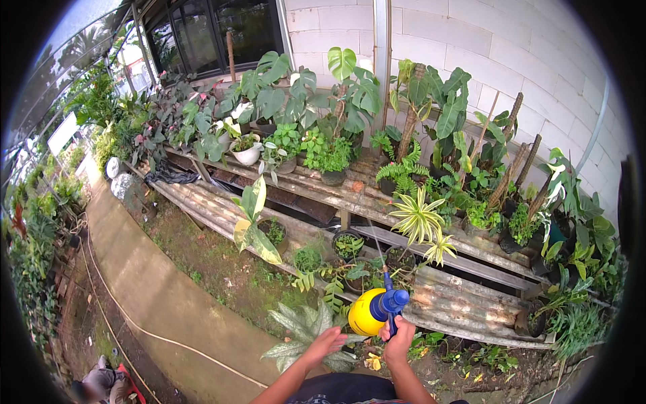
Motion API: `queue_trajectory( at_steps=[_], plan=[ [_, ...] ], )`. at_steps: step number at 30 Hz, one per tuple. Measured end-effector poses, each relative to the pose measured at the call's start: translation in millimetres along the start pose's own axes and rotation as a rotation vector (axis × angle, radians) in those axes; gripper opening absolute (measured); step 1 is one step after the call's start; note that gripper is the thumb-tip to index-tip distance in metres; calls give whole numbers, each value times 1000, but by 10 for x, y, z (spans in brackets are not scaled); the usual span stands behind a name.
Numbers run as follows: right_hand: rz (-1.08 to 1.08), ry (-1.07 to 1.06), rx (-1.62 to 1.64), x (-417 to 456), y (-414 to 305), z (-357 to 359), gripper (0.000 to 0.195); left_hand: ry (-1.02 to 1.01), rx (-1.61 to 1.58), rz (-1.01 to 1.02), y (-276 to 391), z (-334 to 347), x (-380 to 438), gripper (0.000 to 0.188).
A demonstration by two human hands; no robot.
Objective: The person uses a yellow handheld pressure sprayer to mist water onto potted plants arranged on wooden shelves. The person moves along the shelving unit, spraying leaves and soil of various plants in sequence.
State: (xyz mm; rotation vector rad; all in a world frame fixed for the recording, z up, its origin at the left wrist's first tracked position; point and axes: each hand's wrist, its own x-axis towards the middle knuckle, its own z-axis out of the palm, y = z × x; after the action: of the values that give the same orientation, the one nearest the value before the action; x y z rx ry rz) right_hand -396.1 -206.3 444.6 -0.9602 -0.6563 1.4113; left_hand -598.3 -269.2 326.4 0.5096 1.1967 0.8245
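Observation:
My right hand (398, 339) grips the blue handle of a pump spray bottle (367, 312) with a yellow tank. From its nozzle a thin jet of water (376, 240) runs up and away over the potted plants on the lower shelf. Beside the tank, my left hand (329, 344) is held with fingers extended, holding nothing; whether it touches the tank I cannot tell. Below that hand spread the silvery leaves of a large plant (295, 328). Past the nozzle stand a small potted plant (348, 245) and a yellow-striped rosette plant (417, 214).
Two tiers of corrugated shelving (464, 303) carry many pots along a white block wall (504, 40). A concrete path (146, 308) curves along the left, with a hose (176, 346) lying across it. A person (101, 381) is at the lower left.

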Motion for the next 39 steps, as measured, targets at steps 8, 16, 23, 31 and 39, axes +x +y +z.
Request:
queue_trajectory(
  at_steps=[8,16,23,31,39],
  plan=[
    [-22,-36,-76,-223,75,298,36,-71,-34,-28,178,-401,321,66],
    [-37,-12,-182,-522,181,708,33,-191,-4,-139,437,-576,510,61],
    [-61,8,-180,-623,306,1024,33,-271,108,-158,772,-826,518,61],
    [-145,-13,-249,-705,490,1353,36,-278,46,-77,1037,-1004,369,65],
    [-107,-17,-309,-835,749,1718,38,-320,19,-187,1120,-1421,283,70]
  ],
)
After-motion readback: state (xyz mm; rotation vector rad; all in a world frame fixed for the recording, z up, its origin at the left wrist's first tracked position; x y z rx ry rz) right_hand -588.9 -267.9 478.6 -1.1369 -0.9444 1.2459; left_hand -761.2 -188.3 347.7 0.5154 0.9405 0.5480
